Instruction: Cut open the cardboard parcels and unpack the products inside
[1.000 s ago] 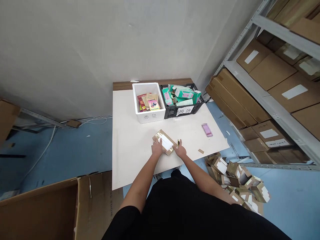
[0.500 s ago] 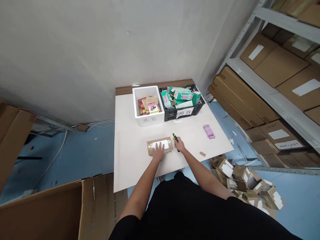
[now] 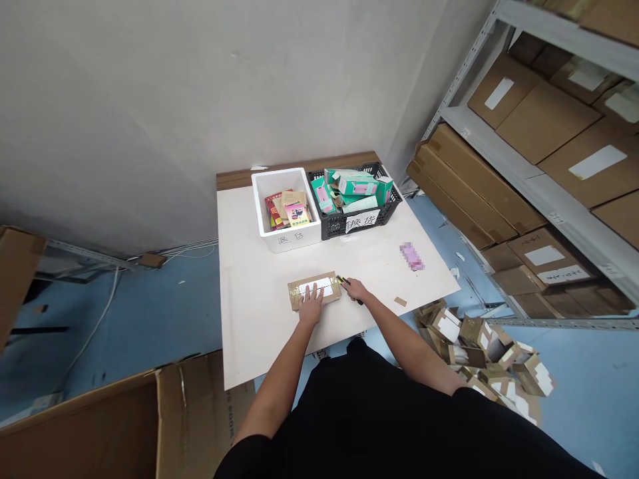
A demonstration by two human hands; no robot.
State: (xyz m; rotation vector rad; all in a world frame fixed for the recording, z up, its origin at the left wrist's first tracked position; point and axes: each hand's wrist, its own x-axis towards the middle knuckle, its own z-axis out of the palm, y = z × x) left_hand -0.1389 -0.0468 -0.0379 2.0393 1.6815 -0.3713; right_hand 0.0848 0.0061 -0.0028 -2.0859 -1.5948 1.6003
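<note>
A small brown cardboard box (image 3: pixel 295 291) with clear tape and a white label lies on the white table (image 3: pixel 249 332). My left hand (image 3: pixel 311 306) rests flat on its top, fingers spread over the label. In my right hand (image 3: pixel 355 289) is a black and yellow box cutter (image 3: pixel 344 281), its tip at the right end of the box. Whether the blade touches the tape is too small to tell.
Behind the box stand a white foam bin (image 3: pixel 289 241) holding booklets and a black crate (image 3: pixel 332 229) of green boxes. A pixelated pink item (image 3: pixel 412 256) and a cardboard scrap (image 3: pixel 400 301) lie at right. Opened boxes (image 3: pixel 479 339) pile on the floor beside shelving (image 3: pixel 504 143).
The box cutter has tipped over toward the box, bringing its tip to the box's right end. My left hand stays on the box. The whole view has shifted slightly.
</note>
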